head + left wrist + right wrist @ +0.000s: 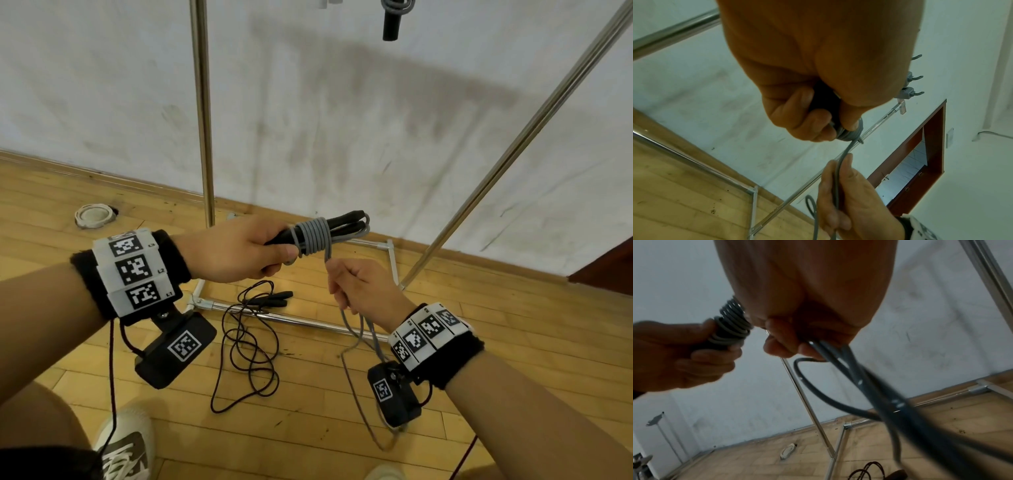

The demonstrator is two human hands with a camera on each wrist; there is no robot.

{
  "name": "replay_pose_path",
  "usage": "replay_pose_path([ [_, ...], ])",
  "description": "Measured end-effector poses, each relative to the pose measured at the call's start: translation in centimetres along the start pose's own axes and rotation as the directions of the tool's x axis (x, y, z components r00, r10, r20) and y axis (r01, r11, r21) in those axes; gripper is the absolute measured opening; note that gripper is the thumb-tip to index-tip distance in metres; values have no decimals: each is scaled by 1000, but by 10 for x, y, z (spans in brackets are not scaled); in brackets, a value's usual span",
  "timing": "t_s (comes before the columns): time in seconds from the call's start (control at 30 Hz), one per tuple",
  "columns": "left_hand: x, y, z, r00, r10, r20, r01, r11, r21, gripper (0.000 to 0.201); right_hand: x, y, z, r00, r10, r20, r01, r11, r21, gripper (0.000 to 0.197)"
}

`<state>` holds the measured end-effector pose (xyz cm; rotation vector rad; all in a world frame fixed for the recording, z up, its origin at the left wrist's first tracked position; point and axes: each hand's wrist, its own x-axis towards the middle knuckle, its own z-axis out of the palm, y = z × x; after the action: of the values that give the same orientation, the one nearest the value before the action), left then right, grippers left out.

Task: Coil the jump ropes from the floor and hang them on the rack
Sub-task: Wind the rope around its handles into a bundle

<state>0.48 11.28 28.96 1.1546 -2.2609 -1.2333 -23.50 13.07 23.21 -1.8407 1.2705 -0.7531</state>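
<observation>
A: Where is the rope being coiled?

B: Centre of the head view. The left hand (236, 250) has its fingers (797, 112) curled round the two black handles (342, 222) of the grey jump rope (313, 236), held side by side and pointing toward the right of the frame. Several turns of grey cord are wound tight round both handles just past the thumb.

A: And the other hand?

B: The right hand (363, 287) sits just below and right of the coil. Its fingers (781, 344) are closed on the loose cord, which runs up from the fist to the wound turns. Below the fist the slack hangs in long loops toward the lower right of the frame, down to the wooden floor (308, 428).

A: Any other ropes?

B: A dark jump rope (246, 349) lies tangled on the floor in the lower middle, its black handles near the base bar of the rack (202, 102). At the top edge, right of centre, a hanging black handle (392, 24) with grey cord looped above it shows.

A: What of the rack?

B: Its metal poles rise at centre-left and slant up to the upper right, against a scuffed white wall (342, 120). A round white fitting (93, 215) sits in the floor at middle left.
</observation>
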Motion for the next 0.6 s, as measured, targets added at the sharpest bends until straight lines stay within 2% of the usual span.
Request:
replay_pose_path([
  [0.07,-1,0,-1,1000,-8,12,8,1000,28,17,1,4,1,1000,-3,26,3,1000,23,50],
  [0.13,-2,0,-2,1000,-16,23,16,1000,17,18,1,7,2,996,-18,82,17,1000,22,32],
  [0.27,-5,1,-2,992,-12,125,13,1000,-1,16,2,12,1,988,0,152,-4,1000,31,42],
  [0.33,-6,3,2,982,-20,187,15,999,29,17,2,13,0,987,13,161,-12,1000,-8,38],
  [0.43,-8,5,7,959,-42,280,23,997,69,20,3,17,-5,983,90,162,-85,996,-36,22],
  [0.5,-8,6,10,937,-59,343,34,996,77,20,8,23,-10,978,72,197,-28,976,-217,17],
  [0.57,-9,6,14,907,-83,414,44,994,103,19,12,28,-12,969,74,235,53,869,-493,25],
  [0.6,-9,6,17,892,-97,441,44,991,129,18,12,29,-13,975,86,206,53,807,-588,35],
])
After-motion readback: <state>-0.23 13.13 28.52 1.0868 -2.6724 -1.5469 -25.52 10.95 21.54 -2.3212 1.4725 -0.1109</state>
